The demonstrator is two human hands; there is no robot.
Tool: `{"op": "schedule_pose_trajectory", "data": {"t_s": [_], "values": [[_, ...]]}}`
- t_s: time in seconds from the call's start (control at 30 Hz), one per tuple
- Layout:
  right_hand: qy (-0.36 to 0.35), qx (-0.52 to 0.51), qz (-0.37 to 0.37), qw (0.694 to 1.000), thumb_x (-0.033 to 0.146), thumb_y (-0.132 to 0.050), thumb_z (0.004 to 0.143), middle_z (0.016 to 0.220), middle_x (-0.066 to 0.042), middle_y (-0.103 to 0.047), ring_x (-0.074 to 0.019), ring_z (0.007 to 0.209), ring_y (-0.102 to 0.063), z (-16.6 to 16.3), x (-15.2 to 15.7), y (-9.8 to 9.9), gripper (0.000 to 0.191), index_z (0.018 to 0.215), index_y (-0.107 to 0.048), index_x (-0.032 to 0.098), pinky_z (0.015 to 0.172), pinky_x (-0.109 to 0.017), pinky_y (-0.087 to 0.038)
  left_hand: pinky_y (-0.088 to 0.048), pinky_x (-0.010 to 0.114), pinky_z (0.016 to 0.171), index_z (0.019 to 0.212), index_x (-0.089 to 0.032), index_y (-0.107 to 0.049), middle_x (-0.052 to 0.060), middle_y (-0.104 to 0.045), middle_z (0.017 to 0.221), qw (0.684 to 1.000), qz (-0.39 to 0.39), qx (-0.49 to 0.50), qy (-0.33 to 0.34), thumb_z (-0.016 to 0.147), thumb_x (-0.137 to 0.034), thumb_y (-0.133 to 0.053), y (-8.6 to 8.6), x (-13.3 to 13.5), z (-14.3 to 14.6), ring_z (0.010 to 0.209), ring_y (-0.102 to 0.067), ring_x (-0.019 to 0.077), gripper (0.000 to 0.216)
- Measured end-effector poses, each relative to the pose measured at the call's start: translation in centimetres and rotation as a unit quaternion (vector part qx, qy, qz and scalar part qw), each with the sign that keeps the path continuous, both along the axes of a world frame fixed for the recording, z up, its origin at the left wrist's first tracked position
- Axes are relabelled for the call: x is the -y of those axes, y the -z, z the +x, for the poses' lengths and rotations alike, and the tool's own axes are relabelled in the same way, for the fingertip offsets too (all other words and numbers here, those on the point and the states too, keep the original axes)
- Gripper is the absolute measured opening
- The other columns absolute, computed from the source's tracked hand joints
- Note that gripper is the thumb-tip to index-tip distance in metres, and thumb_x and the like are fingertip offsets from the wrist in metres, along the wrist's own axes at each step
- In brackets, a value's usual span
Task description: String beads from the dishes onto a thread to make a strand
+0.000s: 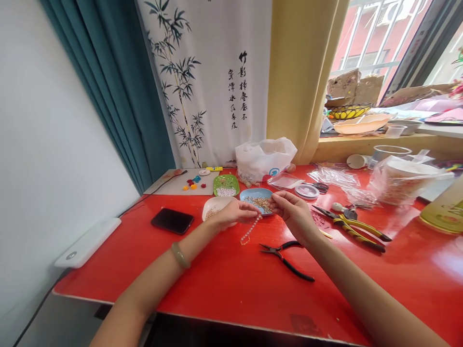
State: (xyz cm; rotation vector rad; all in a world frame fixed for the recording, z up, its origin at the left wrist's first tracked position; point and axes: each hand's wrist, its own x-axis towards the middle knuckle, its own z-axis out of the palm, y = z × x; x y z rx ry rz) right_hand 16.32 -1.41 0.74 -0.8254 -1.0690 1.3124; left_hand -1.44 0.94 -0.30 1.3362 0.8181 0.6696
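Note:
My left hand [237, 213] is pinched on the top of a short strand of pale beads [250, 231], which hangs down to the red table [224, 279]. My right hand [291, 208] is closed in a pinch right beside it, fingertips nearly touching the left ones; what it holds is too small to make out. Both hands hover over a blue dish [253, 193] of small gold pieces. A white bowl [211, 206] of beads lies by my left wrist, and a green dish [226, 184] of pearls is behind it.
Black pliers [285, 258] lie in front of my right hand; yellow-handled pliers [356, 229] lie to the right. A black phone [172, 220] rests at left. A white plastic bag [265, 158], a thread spool [306, 191] and clear bags [394, 180] crowd the back.

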Motion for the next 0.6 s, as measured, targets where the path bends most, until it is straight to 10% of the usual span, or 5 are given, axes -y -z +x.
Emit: {"op": "schedule_pose_trajectory", "data": {"t_s": [0.33, 0.6], "values": [[-0.028, 0.015, 0.008, 0.999, 0.031, -0.065, 0.066, 0.067, 0.0, -0.057, -0.0063, 0.054, -0.049, -0.1, 0.1, 0.0, 0.017, 0.073, -0.059, 0.017, 0.053, -0.02, -0.04, -0.044, 0.027, 0.07, 0.083, -0.012, -0.062, 0.01, -0.064, 0.088, 0.971, 0.16, -0.092, -0.153, 0.067, -0.023, -0.059, -2.0, -3.6, -5.0, 0.078, -0.058, 0.0144, 0.02], [-0.037, 0.084, 0.006, 0.996, 0.036, -0.063, 0.066, 0.064, 0.0, -0.056, -0.0069, 0.051, -0.044, -0.5, 0.5, -0.3, 0.021, 0.067, -0.056, 0.017, 0.051, -0.022, -0.036, -0.043, 0.026, 0.077, 0.085, -0.015, -0.063, 0.006, -0.065, 0.091, 0.833, 0.343, -0.361, -0.242, 0.072, -0.01, -0.042, 0.2, -7.5, -8.1, 0.084, -0.058, 0.0157, 0.026]]}}
